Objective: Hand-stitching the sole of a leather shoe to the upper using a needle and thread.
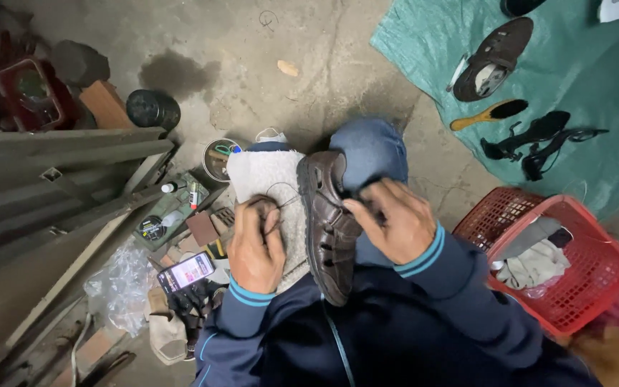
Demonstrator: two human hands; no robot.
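Note:
A brown leather sandal (329, 233) lies on its side across my lap, between my knees. My right hand (394, 218) grips its upper edge, fingers curled over the straps. My left hand (254, 247) is closed around a small tool with dark thread (283, 192) looping from it toward the sandal. Under my left hand a cream fleecy cloth (270, 179) covers my left knee. Both sleeves are dark blue with light blue cuff stripes.
A red plastic basket (582, 287) with cloths stands at my right. On a green tarp (574, 86) lie another sandal (492, 57), a wooden brush (488, 115) and black heeled shoes (539, 140). At my left are a phone (186, 271), a tray of small tools (173, 211), a tin (218, 158) and metal bars (59, 179).

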